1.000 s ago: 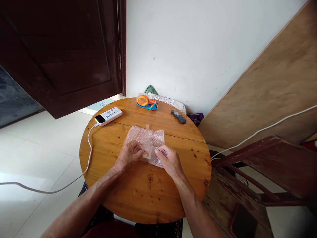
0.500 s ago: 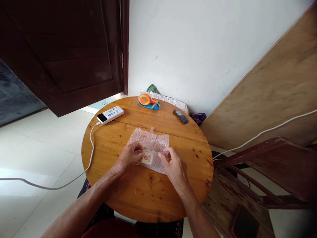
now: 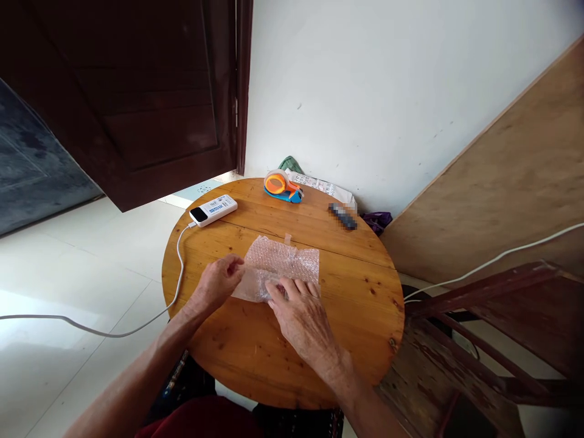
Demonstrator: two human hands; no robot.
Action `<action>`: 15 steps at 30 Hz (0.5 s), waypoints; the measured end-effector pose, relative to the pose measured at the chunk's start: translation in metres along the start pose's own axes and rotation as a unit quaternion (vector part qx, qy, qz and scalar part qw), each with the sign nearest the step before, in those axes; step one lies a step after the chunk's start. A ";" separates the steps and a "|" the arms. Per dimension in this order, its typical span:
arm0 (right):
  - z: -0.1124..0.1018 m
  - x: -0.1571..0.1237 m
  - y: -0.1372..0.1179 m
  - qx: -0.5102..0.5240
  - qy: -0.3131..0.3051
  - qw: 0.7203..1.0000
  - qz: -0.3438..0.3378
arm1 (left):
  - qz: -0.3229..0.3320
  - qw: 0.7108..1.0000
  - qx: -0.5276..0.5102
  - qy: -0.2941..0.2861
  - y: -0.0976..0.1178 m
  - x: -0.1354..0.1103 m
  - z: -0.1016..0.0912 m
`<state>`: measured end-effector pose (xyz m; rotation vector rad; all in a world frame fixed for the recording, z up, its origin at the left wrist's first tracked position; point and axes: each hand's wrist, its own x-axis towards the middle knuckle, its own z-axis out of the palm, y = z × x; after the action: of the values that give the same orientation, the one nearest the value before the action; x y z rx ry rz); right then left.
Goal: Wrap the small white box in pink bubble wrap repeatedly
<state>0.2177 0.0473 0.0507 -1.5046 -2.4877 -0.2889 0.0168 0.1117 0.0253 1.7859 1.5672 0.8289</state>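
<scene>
A sheet of clear bubble wrap [image 3: 283, 255] lies on the round wooden table [image 3: 255, 359], its near part folded over. My left hand [image 3: 221, 278] is closed in a pinch on the left edge of the wrap, just off the tabletop. My right hand [image 3: 301, 310] rests on the near fold, palm down, its fingers spread and slightly bent. Whatever lies under the right hand and the fold is hidden; no printed label shows there now. A small strip of tape [image 3: 288, 239] sticks out at the wrap's far edge.
An orange and blue tape dispenser [image 3: 283, 185] stands at the far edge. A white power bank [image 3: 213, 210] with a cable [image 3: 179, 267] lies at the far left. A blurred dark object [image 3: 342, 216] lies far right. A wooden chair [image 3: 483, 328] stands to the right.
My left hand has moved left along the wrap. My right hand has gone from a pinch at the right edge to lying over the fold. The printed label is now covered. The view has shifted slightly.
</scene>
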 end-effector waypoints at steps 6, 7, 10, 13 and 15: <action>-0.006 0.012 -0.005 -0.015 -0.023 1.000 0.003 | -0.073 0.995 0.059 -0.015 -0.004 -0.013 -0.015; -0.008 0.014 -0.005 -0.014 -0.028 1.000 0.000 | -0.082 0.994 0.065 -0.021 -0.002 -0.014 -0.015; -0.010 0.019 -0.004 -0.014 -0.037 0.999 -0.010 | -0.097 0.992 0.073 -0.040 0.004 -0.012 -0.012; -0.010 0.023 -0.003 -0.008 -0.039 0.999 -0.017 | -0.091 0.992 0.052 -0.072 0.006 -0.007 -0.006; -0.010 0.024 -0.002 -0.001 -0.040 0.999 -0.020 | -0.095 0.992 0.010 -0.083 0.007 -0.004 -0.001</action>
<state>0.2063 0.0642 0.0667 -1.4979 -2.5815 -0.2421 0.0197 0.1069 0.0306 1.6438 1.6096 0.5623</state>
